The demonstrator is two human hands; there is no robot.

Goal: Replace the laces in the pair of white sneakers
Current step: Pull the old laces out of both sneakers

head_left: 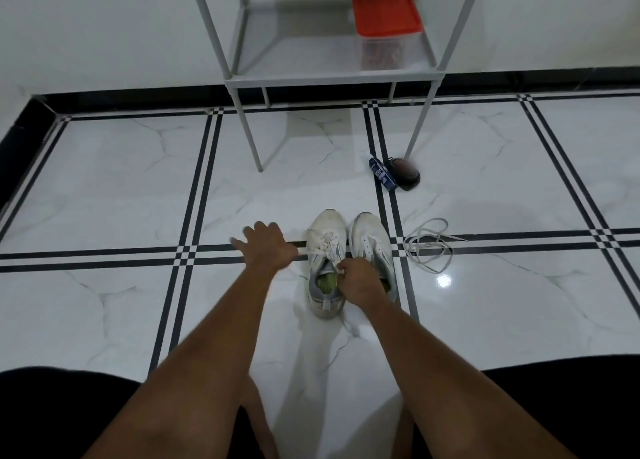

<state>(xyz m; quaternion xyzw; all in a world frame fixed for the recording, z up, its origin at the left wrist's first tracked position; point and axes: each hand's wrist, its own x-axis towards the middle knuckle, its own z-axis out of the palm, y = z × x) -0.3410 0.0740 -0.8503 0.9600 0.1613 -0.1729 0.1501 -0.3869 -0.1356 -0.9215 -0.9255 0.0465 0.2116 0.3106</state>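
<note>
Your left hand (265,247) sits farthest left, fingers spread and relaxed, palm down just over the tiled floor (114,188) and gripping nothing; it is just beside the left sneaker (325,250) without clearly touching it. A strand of white lace seems to run from that shoe toward your palm, but blur hides whether you have contact.

Next comes the pair itself, straight ahead of you between your forearms, side by side and touching or nearly so. Both shoes lie with their long axis running near to far: heels toward you, toes pointing away at the metal shelf stand (332,77). The left sneaker is laced, at least through its far eyelets.

Your right hand (360,283) is the nearer one to the work. Its fingers are curled at the near end of the lacing, at the collar of the left sneaker, and look to be pinching the old lace (327,249) there; it also covers the opening of the right sneaker (370,240).

Pulling toward yourself, along the shoe's length, should probably draw the lace back through the eyelets.

Farther right, well apart from both hands, a loose white lace (429,247) lies coiled on the floor; your right hand is closer to it.
</note>
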